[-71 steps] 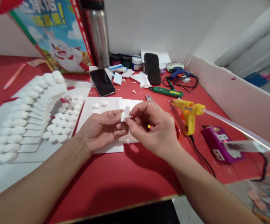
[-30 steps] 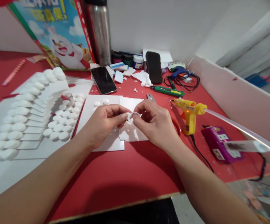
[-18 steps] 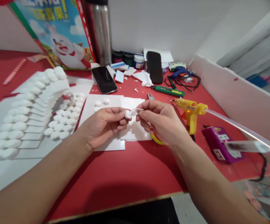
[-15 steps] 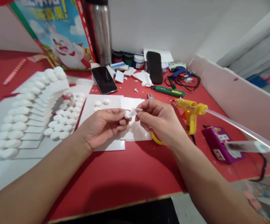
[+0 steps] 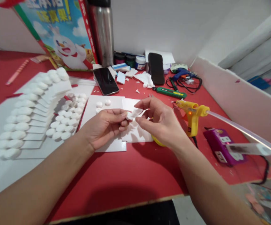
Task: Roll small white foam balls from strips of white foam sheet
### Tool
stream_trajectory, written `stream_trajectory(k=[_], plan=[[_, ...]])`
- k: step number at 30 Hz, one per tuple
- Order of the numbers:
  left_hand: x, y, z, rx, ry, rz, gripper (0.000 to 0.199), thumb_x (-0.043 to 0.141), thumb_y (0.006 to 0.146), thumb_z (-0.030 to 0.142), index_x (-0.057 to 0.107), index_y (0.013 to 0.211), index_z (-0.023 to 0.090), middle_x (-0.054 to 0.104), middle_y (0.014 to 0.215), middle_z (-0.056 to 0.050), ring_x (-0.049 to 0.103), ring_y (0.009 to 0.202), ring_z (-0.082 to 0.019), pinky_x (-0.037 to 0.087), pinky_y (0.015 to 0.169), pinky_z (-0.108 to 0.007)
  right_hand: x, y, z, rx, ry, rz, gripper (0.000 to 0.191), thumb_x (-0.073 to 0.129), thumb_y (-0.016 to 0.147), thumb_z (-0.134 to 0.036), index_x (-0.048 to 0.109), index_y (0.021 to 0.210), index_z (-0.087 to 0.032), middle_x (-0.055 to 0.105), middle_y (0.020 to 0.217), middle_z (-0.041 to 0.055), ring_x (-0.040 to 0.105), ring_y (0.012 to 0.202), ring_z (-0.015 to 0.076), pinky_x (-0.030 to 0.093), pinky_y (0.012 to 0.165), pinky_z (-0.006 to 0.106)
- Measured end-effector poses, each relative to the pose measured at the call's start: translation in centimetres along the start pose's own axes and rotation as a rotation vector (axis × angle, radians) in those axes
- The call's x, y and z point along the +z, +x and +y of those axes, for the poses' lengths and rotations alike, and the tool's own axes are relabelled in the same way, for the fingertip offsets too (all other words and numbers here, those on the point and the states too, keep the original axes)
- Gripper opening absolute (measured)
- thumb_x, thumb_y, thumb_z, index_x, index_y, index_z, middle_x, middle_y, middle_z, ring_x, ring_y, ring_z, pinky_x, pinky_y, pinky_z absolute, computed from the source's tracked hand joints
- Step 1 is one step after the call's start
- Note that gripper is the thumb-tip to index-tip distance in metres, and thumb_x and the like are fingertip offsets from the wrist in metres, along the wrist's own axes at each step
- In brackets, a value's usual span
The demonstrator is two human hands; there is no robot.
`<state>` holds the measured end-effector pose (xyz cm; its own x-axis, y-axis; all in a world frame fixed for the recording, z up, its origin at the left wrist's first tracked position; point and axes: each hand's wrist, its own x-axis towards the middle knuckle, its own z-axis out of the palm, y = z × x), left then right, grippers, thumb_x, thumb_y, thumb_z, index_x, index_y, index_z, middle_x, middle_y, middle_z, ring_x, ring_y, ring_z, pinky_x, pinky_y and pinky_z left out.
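Observation:
My left hand (image 5: 102, 128) pinches a small white piece with a thin, flared, paper-like flap (image 5: 135, 113) between thumb and fingertips. Close by on the right, my right hand (image 5: 165, 123) has its thumb and index finger spread around the flap's free end; whether the thumb tip touches it I cannot tell. Under both hands lie a white board (image 5: 109, 147) and white sheets (image 5: 140, 136). A few round white pieces (image 5: 107, 102) rest on the board. Partly behind my right hand is a yellow scissor handle (image 5: 158, 141).
Several white ovals (image 5: 16, 134) on stepped strips and a cluster of round pieces (image 5: 60, 127) stand left. On the right are a yellow glue gun (image 5: 191, 117) with a long glue stick and a purple power box (image 5: 222, 147). Behind lie a phone (image 5: 105, 81) and a green-handled tool (image 5: 170, 92).
My right hand's fingers have spread apart from the white flap they were pinching. My left hand still holds the white piece in nearly the same place. The view has shifted slightly.

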<state>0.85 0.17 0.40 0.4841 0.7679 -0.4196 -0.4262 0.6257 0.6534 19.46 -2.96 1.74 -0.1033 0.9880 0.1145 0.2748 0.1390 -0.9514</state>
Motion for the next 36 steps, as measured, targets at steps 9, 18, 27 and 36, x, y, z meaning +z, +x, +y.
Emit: stream_trajectory(k=[9,18,27,36], plan=[[0.0,0.0,-0.4,0.028,0.114,-0.037,0.009,0.078,0.072,0.007,0.075,0.078,0.002,0.064,0.067,-0.006,0.054,0.056,-0.007,0.045,0.051,-0.014,0.3,0.2,0.4,0.0,-0.041,-0.004,0.01,0.07,0.08,-0.02,0.061,0.082,-0.017,0.058,0.073,-0.004,0.049,0.054,0.0064,0.036,0.048,0.022],[0.1,-0.1,-0.5,0.19,0.286,-0.026,0.013,0.082,0.074,0.017,0.079,0.083,0.008,0.065,0.067,-0.003,0.054,0.059,-0.007,0.044,0.057,-0.017,0.0,0.3,0.7,0.028,-0.091,0.062,0.016,0.073,0.082,-0.026,0.062,0.076,-0.016,0.058,0.065,-0.0033,0.049,0.053,0.0071,0.037,0.049,0.023],[0.1,-0.4,-0.2,0.414,0.726,0.014,0.012,0.076,0.084,0.025,0.075,0.088,0.014,0.071,0.078,-0.001,0.058,0.067,-0.01,0.045,0.067,-0.023,-1.1,0.5,-0.4,0.248,-0.016,-0.187,0.023,0.072,0.086,-0.033,0.066,0.097,-0.014,0.062,0.069,-0.0015,0.053,0.057,0.0095,0.039,0.049,0.022],[0.5,-0.8,-0.4,0.546,0.974,0.059,0.01,0.071,0.088,0.025,0.074,0.09,0.015,0.074,0.088,-0.006,0.066,0.083,-0.02,0.048,0.079,-0.028,-0.5,0.2,-0.2,0.165,-0.201,-0.234,0.029,0.057,0.096,-0.031,0.062,0.072,-0.016,0.062,0.062,-0.0009,0.047,0.051,0.0087,0.034,0.05,0.024]])
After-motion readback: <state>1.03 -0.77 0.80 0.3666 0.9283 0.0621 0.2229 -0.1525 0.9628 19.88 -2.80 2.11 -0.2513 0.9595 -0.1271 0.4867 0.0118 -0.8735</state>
